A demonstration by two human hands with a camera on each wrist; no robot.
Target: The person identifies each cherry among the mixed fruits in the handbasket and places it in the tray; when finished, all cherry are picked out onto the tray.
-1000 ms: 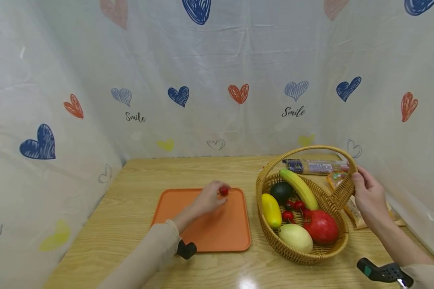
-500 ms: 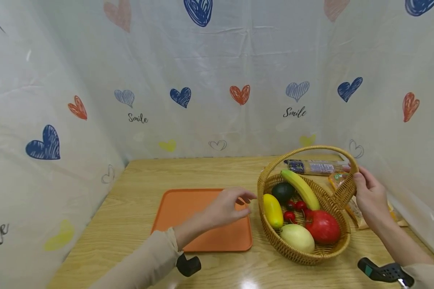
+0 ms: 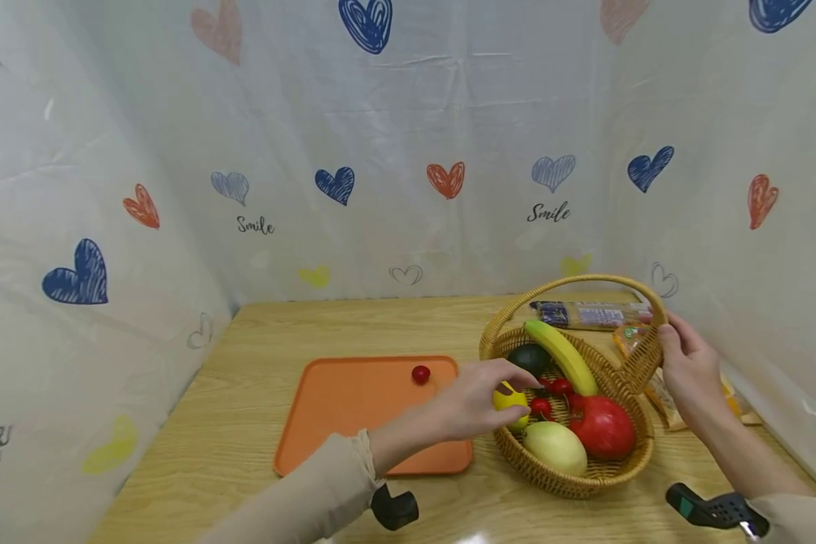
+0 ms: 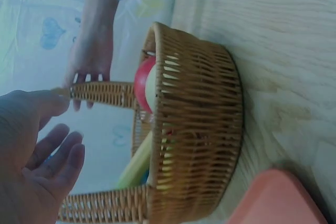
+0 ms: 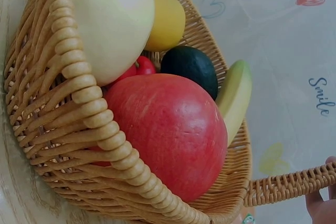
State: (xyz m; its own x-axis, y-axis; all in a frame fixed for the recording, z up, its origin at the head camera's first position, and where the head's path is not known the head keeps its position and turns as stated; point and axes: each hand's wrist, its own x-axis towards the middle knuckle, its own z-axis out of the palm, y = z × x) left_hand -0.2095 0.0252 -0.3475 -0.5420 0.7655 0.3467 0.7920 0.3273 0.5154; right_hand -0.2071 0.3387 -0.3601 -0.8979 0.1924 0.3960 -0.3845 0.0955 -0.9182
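Note:
A wicker basket [image 3: 551, 482] stands on the table at right. My right hand [image 3: 695, 370] holds the right side of its arched handle. My left hand [image 3: 483, 400] hovers over the basket's left rim, thumb and fingers parted, nothing visible between them. Under it lies a yellow oval fruit [image 3: 513, 399], partly hidden. Several red cherries [image 3: 541, 409] sit near the left fingertips. Also inside are a banana [image 3: 563, 355], a dark green avocado [image 3: 525, 357], a pomegranate [image 3: 604, 428] and a pale round melon [image 3: 555, 449]. One cherry [image 3: 421, 375] lies on the orange tray [image 3: 340, 415].
Behind the basket lies a long clear package of noodles [image 3: 591, 314]. Orange-labelled packets [image 3: 663, 397] lie to its right, partly covered by the basket and right hand. A white heart-print curtain [image 3: 381, 249] encloses the wooden table [image 3: 190, 423] at back and sides.
My left hand has put down the cherry on the tray's back right and moved right, over the basket's left side. The right hand has stayed on the handle.

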